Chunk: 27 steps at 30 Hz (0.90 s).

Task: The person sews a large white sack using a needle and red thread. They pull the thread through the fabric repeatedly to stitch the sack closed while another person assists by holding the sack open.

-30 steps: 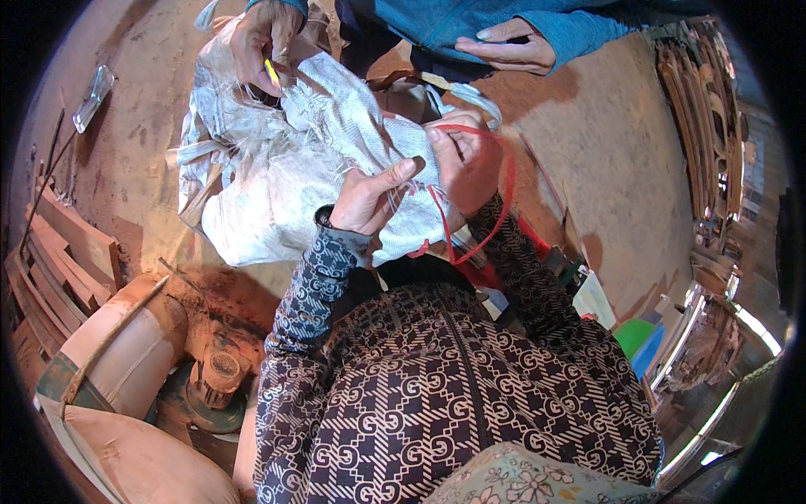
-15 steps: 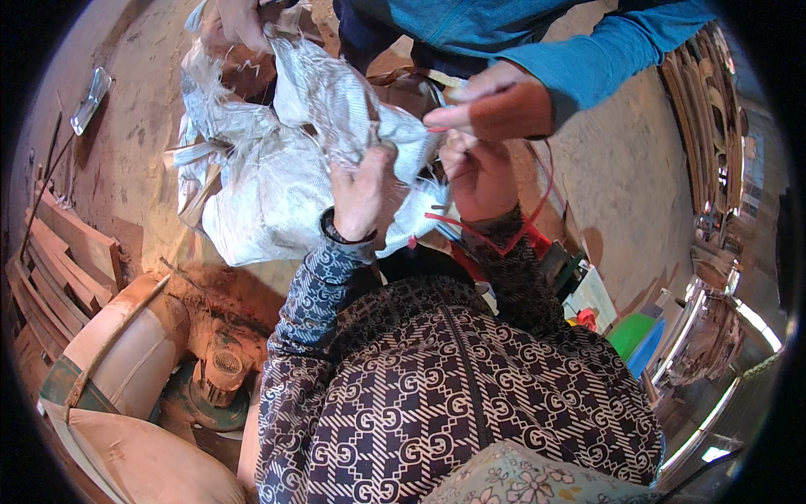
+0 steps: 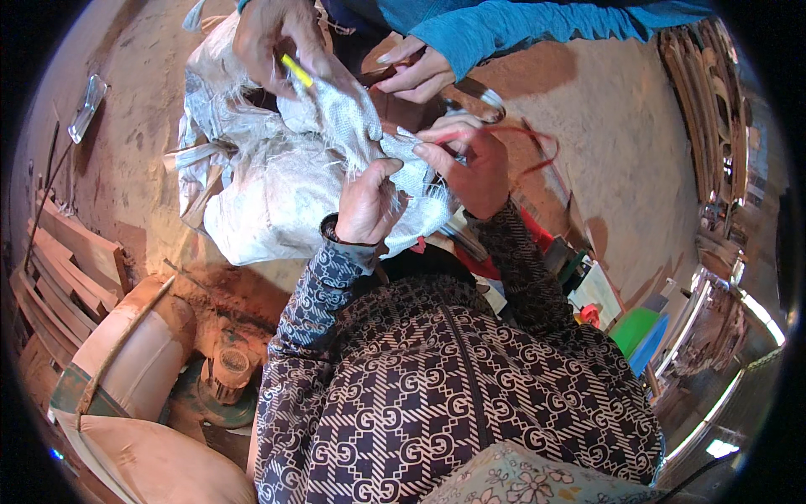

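A frayed white woven sack (image 3: 260, 197) bunches up in front of me. My left hand (image 3: 367, 206) is closed round a fold of its ragged edge. Just right of it, my right hand (image 3: 477, 172) is closed, with thumb and fingers pinching a red strap (image 3: 541, 155) beside the sack's edge. The strap's loose part loops out to the right. Across from me, a person in a blue sleeve (image 3: 537, 38) has one hand (image 3: 281, 42) on the sack's far edge, near a small yellow strip (image 3: 297, 70). That person's other hand (image 3: 420, 74) hovers above my right hand.
Stacked boards (image 3: 71, 260) lean at the left, below a metal-framed mirror-like piece (image 3: 87, 107). Dusty full bags (image 3: 138, 349) and a dust-covered machine part (image 3: 227, 374) stand at lower left. Green and blue panels (image 3: 634, 332) are at right; more timber (image 3: 701, 118) lines the far right.
The other person's right hand has drawn back from the strap and up. Their left hand has come lower over the sack, showing the yellow strip. My right hand now meets the sack's edge.
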Each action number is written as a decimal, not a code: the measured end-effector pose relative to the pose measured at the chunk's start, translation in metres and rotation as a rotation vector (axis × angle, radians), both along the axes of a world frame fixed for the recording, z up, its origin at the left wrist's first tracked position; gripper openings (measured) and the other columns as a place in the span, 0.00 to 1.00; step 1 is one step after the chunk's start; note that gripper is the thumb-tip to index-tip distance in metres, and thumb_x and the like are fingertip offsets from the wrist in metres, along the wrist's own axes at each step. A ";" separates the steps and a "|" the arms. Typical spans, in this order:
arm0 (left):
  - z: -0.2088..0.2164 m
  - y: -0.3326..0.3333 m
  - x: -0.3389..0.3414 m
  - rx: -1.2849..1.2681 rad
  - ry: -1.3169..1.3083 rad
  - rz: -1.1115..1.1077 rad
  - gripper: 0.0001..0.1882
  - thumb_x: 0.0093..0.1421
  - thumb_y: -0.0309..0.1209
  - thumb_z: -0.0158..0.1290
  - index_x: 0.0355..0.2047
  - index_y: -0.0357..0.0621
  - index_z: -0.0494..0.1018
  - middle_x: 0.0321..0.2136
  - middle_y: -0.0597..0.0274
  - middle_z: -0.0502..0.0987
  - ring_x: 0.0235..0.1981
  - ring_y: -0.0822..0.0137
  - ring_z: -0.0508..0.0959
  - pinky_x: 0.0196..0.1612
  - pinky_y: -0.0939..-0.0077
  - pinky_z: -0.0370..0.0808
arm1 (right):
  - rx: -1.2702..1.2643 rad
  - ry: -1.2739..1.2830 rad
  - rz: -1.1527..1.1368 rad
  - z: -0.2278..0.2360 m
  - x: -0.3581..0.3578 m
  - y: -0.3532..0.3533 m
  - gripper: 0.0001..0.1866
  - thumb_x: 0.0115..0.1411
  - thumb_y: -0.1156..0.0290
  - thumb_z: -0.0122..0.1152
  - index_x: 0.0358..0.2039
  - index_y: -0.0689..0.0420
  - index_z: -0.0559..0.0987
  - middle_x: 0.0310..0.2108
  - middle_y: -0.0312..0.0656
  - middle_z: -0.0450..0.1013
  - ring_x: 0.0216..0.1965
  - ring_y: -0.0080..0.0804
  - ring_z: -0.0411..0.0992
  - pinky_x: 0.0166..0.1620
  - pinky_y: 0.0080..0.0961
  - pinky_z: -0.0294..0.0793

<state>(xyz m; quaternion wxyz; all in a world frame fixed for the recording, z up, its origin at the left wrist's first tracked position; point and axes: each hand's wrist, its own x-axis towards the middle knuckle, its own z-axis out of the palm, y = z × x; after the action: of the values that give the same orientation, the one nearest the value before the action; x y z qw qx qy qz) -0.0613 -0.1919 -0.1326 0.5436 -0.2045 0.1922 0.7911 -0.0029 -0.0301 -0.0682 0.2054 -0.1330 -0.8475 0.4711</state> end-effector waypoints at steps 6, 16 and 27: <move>-0.002 -0.018 0.009 -0.260 1.090 -0.202 0.13 0.56 0.17 0.52 0.43 0.33 0.74 0.35 0.56 0.80 0.38 0.61 0.81 0.41 0.71 0.77 | -0.098 -0.035 -0.100 -0.012 0.005 0.003 0.05 0.56 0.76 0.66 0.31 0.63 0.80 0.30 0.39 0.77 0.31 0.24 0.73 0.36 0.22 0.71; -0.012 0.002 0.009 0.086 0.186 -0.007 0.16 0.64 0.19 0.48 0.52 0.38 0.68 0.45 0.58 0.77 0.44 0.64 0.79 0.47 0.68 0.77 | -0.931 -0.206 -0.219 -0.007 0.007 0.002 0.15 0.66 0.63 0.57 0.29 0.61 0.79 0.24 0.32 0.72 0.27 0.20 0.68 0.33 0.21 0.67; 0.001 0.011 0.019 -0.089 0.092 0.200 0.11 0.64 0.26 0.53 0.47 0.44 0.71 0.40 0.62 0.77 0.39 0.67 0.78 0.41 0.72 0.77 | -0.433 -0.210 0.044 0.010 0.000 0.004 0.08 0.61 0.73 0.61 0.37 0.65 0.81 0.33 0.39 0.79 0.35 0.19 0.75 0.39 0.20 0.75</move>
<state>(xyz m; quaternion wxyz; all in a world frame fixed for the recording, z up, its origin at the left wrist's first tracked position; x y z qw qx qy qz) -0.0426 -0.1806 -0.1314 0.4431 -0.2102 0.2306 0.8404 -0.0028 -0.0258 -0.0581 0.0723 -0.2037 -0.7460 0.6298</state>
